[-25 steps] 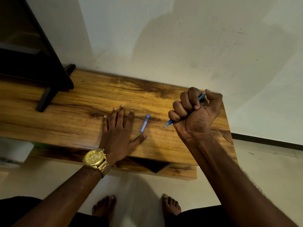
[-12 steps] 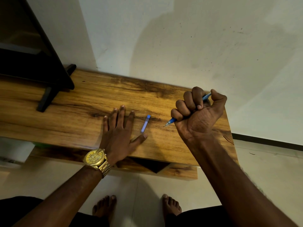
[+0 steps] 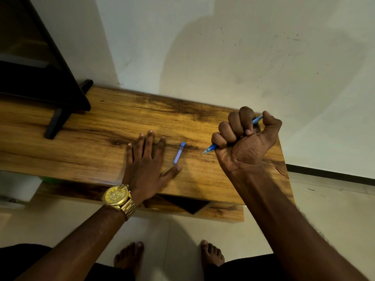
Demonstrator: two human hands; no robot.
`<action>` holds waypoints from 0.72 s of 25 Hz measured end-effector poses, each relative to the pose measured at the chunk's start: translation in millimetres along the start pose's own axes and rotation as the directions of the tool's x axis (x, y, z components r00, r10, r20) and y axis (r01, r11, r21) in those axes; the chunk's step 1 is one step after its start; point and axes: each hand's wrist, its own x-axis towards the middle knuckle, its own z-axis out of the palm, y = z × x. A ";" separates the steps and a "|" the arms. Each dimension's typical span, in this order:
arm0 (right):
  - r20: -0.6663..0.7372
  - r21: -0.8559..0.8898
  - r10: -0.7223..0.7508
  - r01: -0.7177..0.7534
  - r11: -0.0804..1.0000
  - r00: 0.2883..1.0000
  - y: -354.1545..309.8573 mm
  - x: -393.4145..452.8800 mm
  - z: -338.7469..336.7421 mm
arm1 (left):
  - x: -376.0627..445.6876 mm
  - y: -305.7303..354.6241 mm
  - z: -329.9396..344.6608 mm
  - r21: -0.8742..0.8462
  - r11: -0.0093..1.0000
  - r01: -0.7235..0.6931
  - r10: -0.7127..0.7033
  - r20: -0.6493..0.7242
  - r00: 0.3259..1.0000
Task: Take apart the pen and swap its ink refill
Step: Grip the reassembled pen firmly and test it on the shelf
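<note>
My right hand is closed in a fist around a blue pen, held above the right part of the wooden table. The pen's tip points down-left and its rear end sticks out by my thumb. A blue pen cap lies on the table between my hands. My left hand rests flat on the wood, fingers spread, thumb tip just below the cap and not touching it. A gold watch sits on that wrist.
A dark screen on a black stand occupies the table's left end. A white wall runs right behind the table. A lower shelf shows under the tabletop, and my bare feet stand on the tiled floor.
My right fist with the pen has risen slightly and shifted a little to the right. My left hand and the cap have stayed in place.
</note>
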 end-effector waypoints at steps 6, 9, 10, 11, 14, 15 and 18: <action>0.036 0.033 -0.001 -0.001 0.999 0.999 1.7 0.6 -2.1 | 0.0 -0.9 0.9 0.009 1.000 -0.006 0.006 -0.007 1.000; 0.032 0.023 0.001 -0.001 1.000 0.999 1.2 0.7 -1.8 | -0.1 -0.6 1.2 0.008 1.000 -0.006 0.006 -0.008 1.000; 0.032 0.027 0.002 -0.003 1.000 0.999 1.5 0.7 -2.0 | -0.2 -0.5 1.6 0.004 1.000 -0.007 0.007 -0.010 1.000; 0.033 0.032 0.004 -0.005 0.999 0.999 1.8 0.5 -2.1 | -0.2 -0.5 1.7 -0.002 1.000 -0.007 0.007 -0.013 1.000; 0.032 0.028 0.011 -0.012 1.000 0.999 1.8 -0.1 -1.8 | 0.0 -0.1 1.5 0.001 1.000 -0.005 0.005 -0.011 1.000; 0.038 0.022 0.014 -0.014 1.000 0.999 1.5 0.1 -1.4 | 0.2 -0.2 1.9 0.002 1.000 -0.005 0.005 -0.012 1.000; 0.051 0.030 0.020 -0.022 0.999 0.998 1.6 -0.9 -0.4 | 0.2 -1.4 3.0 -0.007 1.000 -0.004 0.004 -0.019 1.000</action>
